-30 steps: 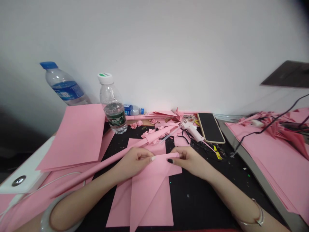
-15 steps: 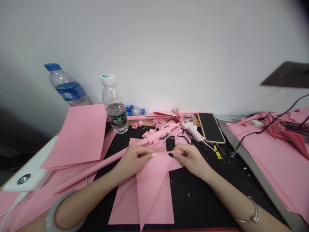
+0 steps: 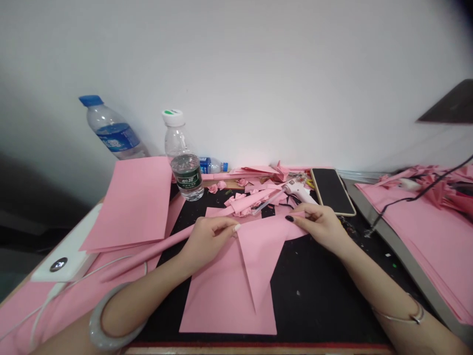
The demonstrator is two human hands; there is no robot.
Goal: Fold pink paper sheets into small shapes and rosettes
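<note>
My left hand (image 3: 209,241) pinches the upper left corner of a folded sheet of pink paper (image 3: 260,251). On the other side, my right hand (image 3: 321,227) grips the sheet's upper right end between thumb and fingers. The held paper hangs to a point at the bottom, its top edge stretched between both hands. Beneath it, another pink sheet (image 3: 229,310) lies flat on the black mat (image 3: 318,305). A long rolled pink paper tube (image 3: 155,251) runs behind my left wrist.
A water bottle (image 3: 188,180) stands beside stacked pink sheets (image 3: 129,207). Behind my hands lie paper scraps and flowers (image 3: 242,204), a glue gun (image 3: 299,190) and a phone (image 3: 332,192). A white device (image 3: 68,261) sits at left; more pink paper (image 3: 421,236) and a black cable (image 3: 391,202) are at right.
My hands have moved farther apart, the right one going rightward. The held paper's top edge is stretched wider and its lower point has risen. The view has shifted slightly.
</note>
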